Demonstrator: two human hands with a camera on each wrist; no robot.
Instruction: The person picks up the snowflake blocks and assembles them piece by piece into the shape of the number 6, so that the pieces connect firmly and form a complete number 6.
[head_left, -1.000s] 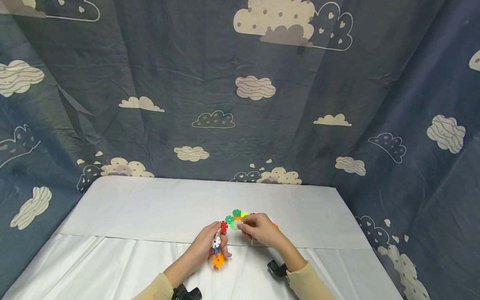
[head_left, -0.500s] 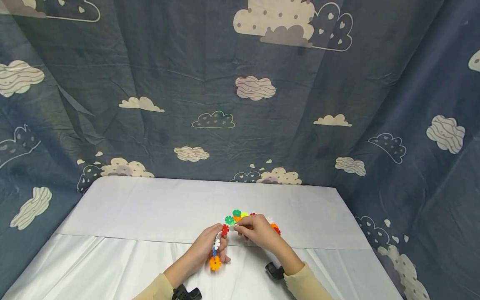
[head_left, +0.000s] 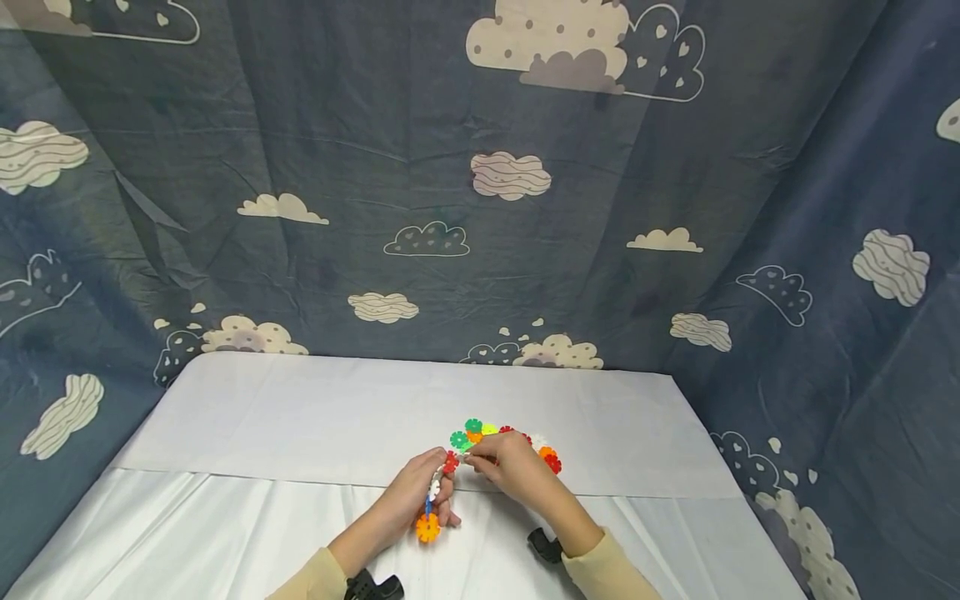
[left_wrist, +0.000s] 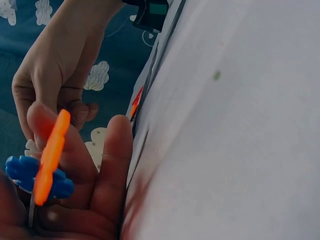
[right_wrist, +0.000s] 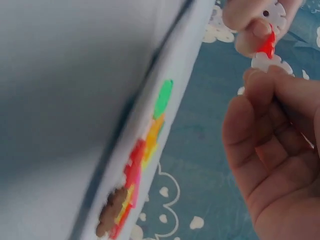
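My left hand grips a chain of notched plastic snowflake discs. A red disc tops the chain, with white below it. Lower down come a blue disc and an orange disc, both close to my left fingers in the left wrist view. Between thumb and forefinger, my right hand pinches a white disc. In the right wrist view that disc meets the edge of the red one; whether their slots are engaged I cannot tell. My fingertips cover part of both.
Loose snowflake discs lie on the white table just behind my right hand, among them a green disc, a yellow disc and a red disc. My right hand hides some. A dark cloud-patterned curtain hangs behind.
My right hand has moved left with the white disc, up to the red disc. The chain in my left hand has tilted slightly, its orange end shifting down and left.
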